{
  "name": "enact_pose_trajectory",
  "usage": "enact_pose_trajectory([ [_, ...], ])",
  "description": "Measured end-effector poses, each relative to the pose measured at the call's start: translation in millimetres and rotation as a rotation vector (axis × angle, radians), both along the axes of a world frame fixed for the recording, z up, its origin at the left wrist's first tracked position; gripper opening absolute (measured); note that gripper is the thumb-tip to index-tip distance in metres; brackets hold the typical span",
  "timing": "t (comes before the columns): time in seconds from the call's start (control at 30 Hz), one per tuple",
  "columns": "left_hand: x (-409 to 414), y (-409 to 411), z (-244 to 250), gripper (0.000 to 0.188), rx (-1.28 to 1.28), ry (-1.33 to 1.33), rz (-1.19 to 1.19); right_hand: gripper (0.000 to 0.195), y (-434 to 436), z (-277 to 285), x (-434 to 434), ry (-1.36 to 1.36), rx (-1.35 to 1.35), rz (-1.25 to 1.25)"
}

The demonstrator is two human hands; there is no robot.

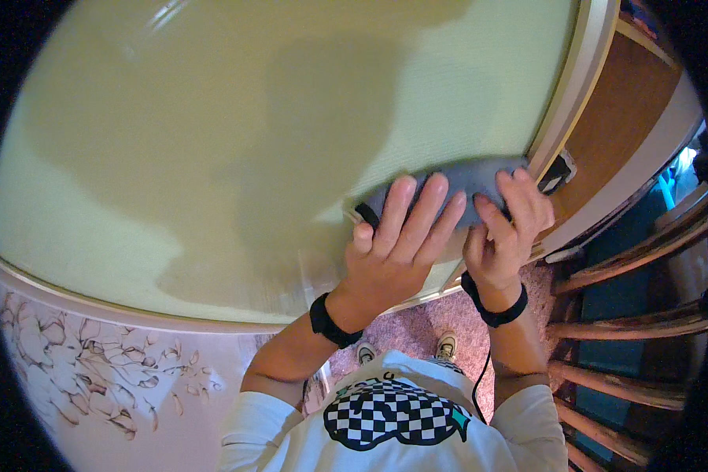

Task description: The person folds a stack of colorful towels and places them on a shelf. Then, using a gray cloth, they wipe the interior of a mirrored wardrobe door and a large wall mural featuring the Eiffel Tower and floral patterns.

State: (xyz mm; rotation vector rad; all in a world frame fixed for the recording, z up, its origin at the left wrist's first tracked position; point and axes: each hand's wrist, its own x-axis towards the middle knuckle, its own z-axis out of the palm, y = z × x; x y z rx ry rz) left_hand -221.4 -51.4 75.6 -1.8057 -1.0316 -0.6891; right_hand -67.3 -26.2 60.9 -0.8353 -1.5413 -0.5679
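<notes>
A grey cloth pad (472,177) with a black end lies against a large pale green framed panel (307,118), near its right edge. Across the left part of the pad, my left hand (398,236) rests with its fingers spread. The fingers of my right hand (507,224) are bent over the pad's right end, beside the panel's light frame (572,94). Each wrist wears a black band. Whether the right fingers pinch the pad cannot be told.
Curved wooden slats (625,327) stand at the right, past a brown wooden surface (619,112). A wall with a floral pattern (94,366) is at the lower left. Below are a pinkish floor (413,324) and my shoes (446,346). A thin black cable hangs by my right arm.
</notes>
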Motion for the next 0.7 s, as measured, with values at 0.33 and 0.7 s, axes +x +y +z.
enact_pose_trajectory([
  [0.33,-34.7,-29.8,-154.9,0.044,-0.297,0.333,0.038,0.014,-32.6,-159.4,-7.6,-0.058,-0.273,0.032],
  [0.7,-20.9,-20.5,-34.4,0.039,-0.072,-0.051,0.067,0.016,-11.0,-27.7,-15.0,0.002,-0.027,0.074],
])
